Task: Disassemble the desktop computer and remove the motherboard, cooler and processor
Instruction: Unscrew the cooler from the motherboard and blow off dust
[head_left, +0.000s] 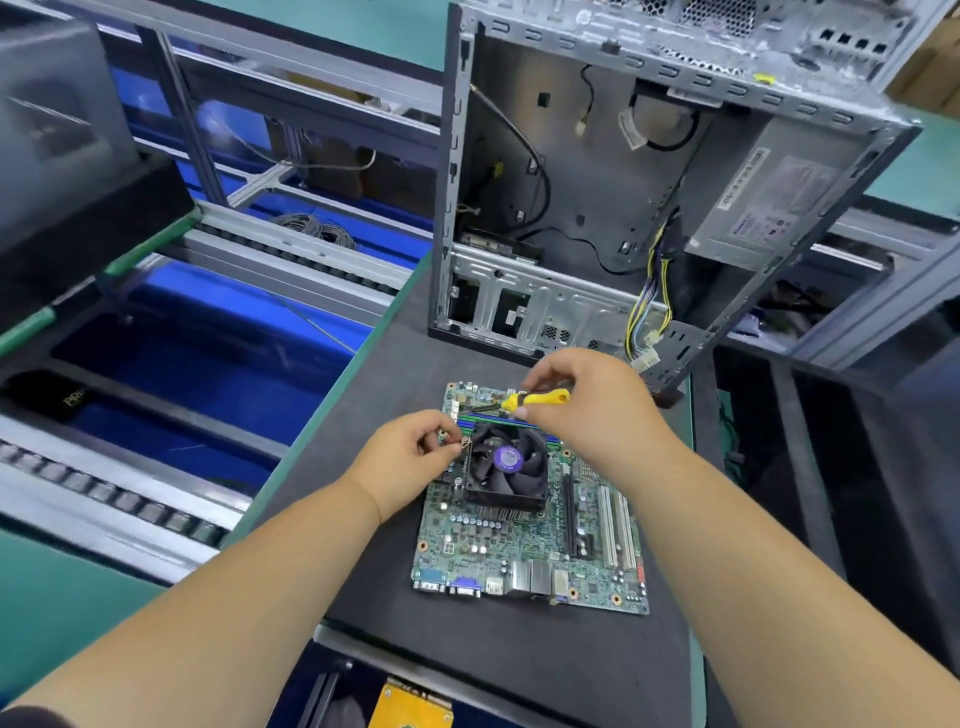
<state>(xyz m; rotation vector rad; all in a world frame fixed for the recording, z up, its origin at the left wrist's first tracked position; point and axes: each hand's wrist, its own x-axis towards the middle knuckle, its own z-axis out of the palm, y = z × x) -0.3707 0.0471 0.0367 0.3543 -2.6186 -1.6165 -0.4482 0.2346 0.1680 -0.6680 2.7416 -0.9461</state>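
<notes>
The motherboard (530, 530) lay flat on the dark mat (519, 670) in the lower middle of the picture, just in front of the open computer case (613, 171) that stood at the upper right. The board was green, with lots of tiny silver and black parts, two long white slots on its right side, and blue and silver plugs along its near edge. The cooler (506, 467) sat on the upper part of the board: a black square fan with a round purple sticker in the middle, and metal fins under it. I could not see the processor. My left hand (410, 462) was at the cooler's upper left corner, and my fingers were curled and pinching a small screw (466, 443) there. My right hand (592, 410) held a yellow screwdriver (535, 400), fingers wrapped round the handle, its dark tip pointing left over the top edge of the board. Yellow and black wires (649, 306) hung out of the case. The grey power box (763, 202) inside had a label, but the writing was too blurry to read.
</notes>
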